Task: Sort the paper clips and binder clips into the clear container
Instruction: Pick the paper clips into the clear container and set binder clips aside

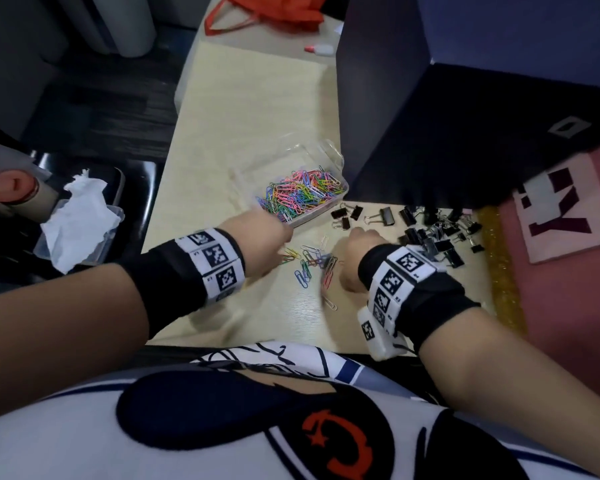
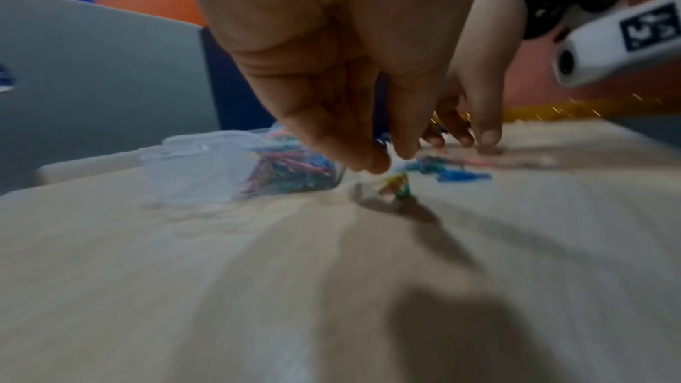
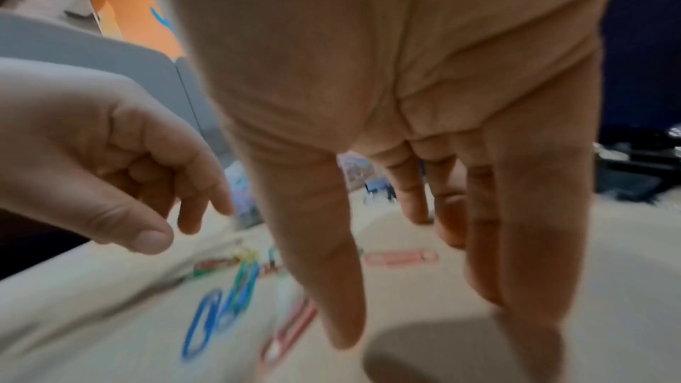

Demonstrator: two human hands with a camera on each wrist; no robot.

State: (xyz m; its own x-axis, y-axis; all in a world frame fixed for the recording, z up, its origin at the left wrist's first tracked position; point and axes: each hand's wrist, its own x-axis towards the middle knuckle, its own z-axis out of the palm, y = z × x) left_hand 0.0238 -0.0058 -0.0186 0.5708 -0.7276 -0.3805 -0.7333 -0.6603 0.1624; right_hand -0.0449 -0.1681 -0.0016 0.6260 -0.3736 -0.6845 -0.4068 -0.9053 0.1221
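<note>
A clear container [image 1: 342, 188] with its lid flipped back holds a heap of coloured paper clips [image 1: 302, 195]. Several loose paper clips [image 1: 309, 266] lie on the beige table in front of it. Black binder clips [image 1: 430, 233] are scattered to the right. My left hand [image 1: 274, 237] hovers between the container and the loose clips, its fingers [image 2: 368, 162] loosely curled downward just above a small clip bunch [image 2: 396, 185], with nothing seen in them. My right hand [image 1: 357, 251] reaches down over the loose clips, fingers [image 3: 515, 243] straight, tips at the table.
A large dark box [image 1: 465, 116] stands behind the binder clips. A yellow glitter strip [image 1: 499, 265] and a pink mat [image 1: 568, 220] lie at the right. Crumpled tissue in a plastic tray [image 1: 80, 223] sits off the table's left edge. An orange bag [image 1: 274, 12] is at the far end.
</note>
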